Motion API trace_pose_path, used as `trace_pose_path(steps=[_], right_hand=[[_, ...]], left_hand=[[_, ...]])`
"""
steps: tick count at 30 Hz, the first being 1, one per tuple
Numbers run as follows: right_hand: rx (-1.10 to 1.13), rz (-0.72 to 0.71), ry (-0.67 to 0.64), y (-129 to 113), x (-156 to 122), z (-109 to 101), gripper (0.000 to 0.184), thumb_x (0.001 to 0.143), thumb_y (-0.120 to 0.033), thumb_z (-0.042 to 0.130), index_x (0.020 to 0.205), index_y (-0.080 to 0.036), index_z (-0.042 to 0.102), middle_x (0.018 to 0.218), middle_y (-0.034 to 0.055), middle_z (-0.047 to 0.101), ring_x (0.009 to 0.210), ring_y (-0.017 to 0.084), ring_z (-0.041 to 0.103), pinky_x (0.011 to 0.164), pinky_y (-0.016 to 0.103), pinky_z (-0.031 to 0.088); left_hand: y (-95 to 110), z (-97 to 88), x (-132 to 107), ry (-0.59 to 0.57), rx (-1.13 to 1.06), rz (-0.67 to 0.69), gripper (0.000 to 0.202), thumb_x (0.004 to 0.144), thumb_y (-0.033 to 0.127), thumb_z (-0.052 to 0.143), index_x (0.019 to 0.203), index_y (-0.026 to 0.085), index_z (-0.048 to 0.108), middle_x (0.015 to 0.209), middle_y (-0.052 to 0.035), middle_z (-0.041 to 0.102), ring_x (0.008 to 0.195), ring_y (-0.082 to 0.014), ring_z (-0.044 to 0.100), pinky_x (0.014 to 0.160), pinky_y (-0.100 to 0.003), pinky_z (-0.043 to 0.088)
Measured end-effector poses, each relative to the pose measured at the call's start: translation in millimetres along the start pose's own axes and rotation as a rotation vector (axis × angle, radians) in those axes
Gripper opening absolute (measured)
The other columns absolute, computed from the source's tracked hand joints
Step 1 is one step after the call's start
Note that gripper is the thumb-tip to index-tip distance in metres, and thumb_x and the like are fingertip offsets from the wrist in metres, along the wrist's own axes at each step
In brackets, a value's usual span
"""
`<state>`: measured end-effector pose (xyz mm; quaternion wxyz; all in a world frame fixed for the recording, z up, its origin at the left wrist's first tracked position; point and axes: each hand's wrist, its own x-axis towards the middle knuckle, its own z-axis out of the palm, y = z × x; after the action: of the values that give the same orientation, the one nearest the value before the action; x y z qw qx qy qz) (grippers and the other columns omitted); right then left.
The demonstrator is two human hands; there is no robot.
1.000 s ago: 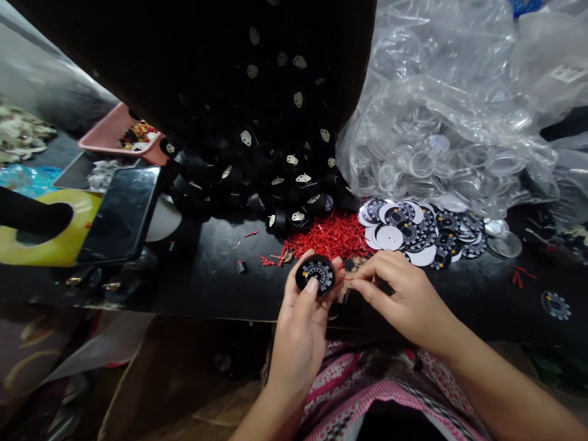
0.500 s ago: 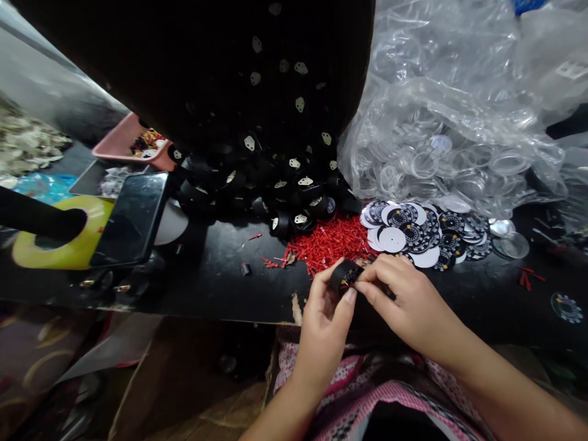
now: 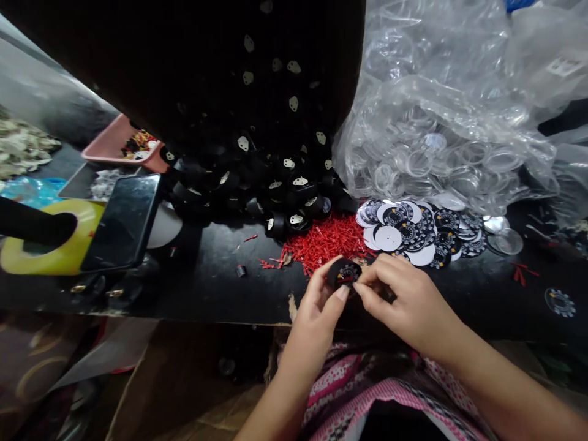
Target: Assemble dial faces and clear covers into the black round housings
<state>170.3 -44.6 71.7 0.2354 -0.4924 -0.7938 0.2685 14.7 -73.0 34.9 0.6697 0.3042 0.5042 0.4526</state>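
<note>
My left hand is closed around a small black round gauge, its printed dial tilted up toward me. A red pointer shows across the dial, near my left thumb. At the gauge's right edge my right hand has thumb and forefinger pinched together; what they hold, if anything, is hidden. Just beyond the hands lies a heap of red pointers. Loose printed dial discs, some white side up, overlap to its right. Behind the pointers stand several black gauge housings with pale metal tabs.
Clear plastic bags of round transparent covers fill the back right. On the left are a phone, a yellow tape roll and a pink tray. A single dial disc lies far right. The table's front edge runs below.
The gauge in my left hand has turned so its dial faces me more, and the red pointer shows more plainly. My right fingers stay at its edge. The whole view has shifted slightly.
</note>
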Motion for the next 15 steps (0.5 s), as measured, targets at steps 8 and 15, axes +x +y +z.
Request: trace_pose_path(steps=[8,15], right_hand=[[-0.271,-0.211,0.09,4,10,11,0.017,0.089,-0.012,0.052,0.076,-0.015,0.061,0.072,0.0042,0.06,0.07,0.018,0.052,0.071,0.034,0.036],[-0.088,0.098,-0.084,1,13,-7,0.012,0.087,-0.015,0.062,0.076,-0.019,0.062,0.07,-0.0025,0.064,0.065,0.013,0.054,0.067,0.027,0.04]], left_hand=[[-9,4.4,-3,0.075,-0.01,-0.091,0.04,0.091,0.041,0.059,0.129,0.032,0.064,0.142,-0.0026,0.061,0.137,-0.0264,0.05,0.114,-0.043,0.041],[-10,7.8,0,0.126,0.073,-0.059,0.039,0.087,0.042,0.065,0.125,0.032,0.068,0.139,-0.0005,0.063,0.137,-0.0274,0.05,0.116,-0.044,0.038]])
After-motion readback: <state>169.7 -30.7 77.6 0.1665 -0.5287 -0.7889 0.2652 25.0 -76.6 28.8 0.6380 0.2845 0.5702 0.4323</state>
